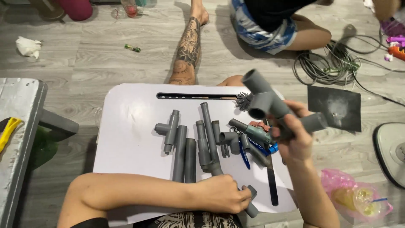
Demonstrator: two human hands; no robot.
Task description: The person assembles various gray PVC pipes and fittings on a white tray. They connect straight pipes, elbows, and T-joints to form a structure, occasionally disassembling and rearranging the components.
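My right hand point(293, 135) holds up a grey pipe assembly point(270, 101) of joined fittings above the right side of a small white lap table point(126, 126). My left hand point(221, 194) rests at the table's near edge, closed on a grey pipe piece with an elbow point(252, 200). Between the hands lie several grey pipes and tee fittings point(185, 143), blue-handled pliers point(244, 152), a small round wire brush point(243, 101) and a dark flat tool point(272, 185).
Another person sits across the table; a tattooed leg point(187, 50) and blue shorts point(257, 29) show. Coiled cables point(325, 63), a dark square sheet point(335, 107), a fan base point(390, 147) and a pink bag with a cup point(358, 198) lie right. A grey bench point(21, 126) stands left.
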